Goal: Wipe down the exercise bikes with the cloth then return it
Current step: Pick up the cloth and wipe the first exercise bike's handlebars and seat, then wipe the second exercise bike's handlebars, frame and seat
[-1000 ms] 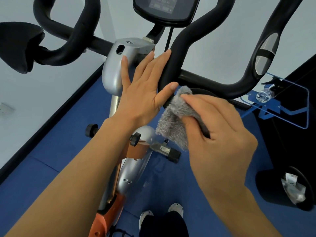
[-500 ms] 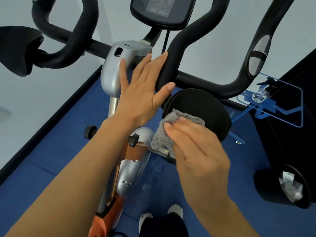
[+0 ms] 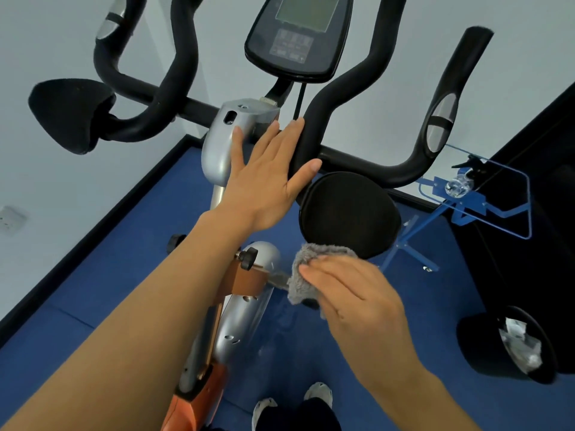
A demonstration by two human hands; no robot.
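Observation:
An exercise bike fills the view, with black foam handlebars (image 3: 323, 119), a grey console (image 3: 295, 35) and a silver and orange frame (image 3: 242, 309). A round black elbow pad (image 3: 348, 213) sits under the right handlebar. My left hand (image 3: 267, 178) lies flat, fingers spread, against the handlebar's inner curve and the silver stem housing (image 3: 224, 135). My right hand (image 3: 354, 300) holds a grey fluffy cloth (image 3: 306, 272) just below the round pad's lower edge. Whether the cloth touches the pad I cannot tell.
A second black pad (image 3: 68, 113) juts out at the left. A blue metal stand (image 3: 473, 200) with a spray bottle is at the right. A black bin (image 3: 507, 346) with crumpled paper sits at lower right. Blue floor mats and my shoes (image 3: 292, 402) are below.
My right hand has drawn the cloth down and toward me, off the handlebar and across the round pad to its lower edge. My left hand has stayed on the handlebar.

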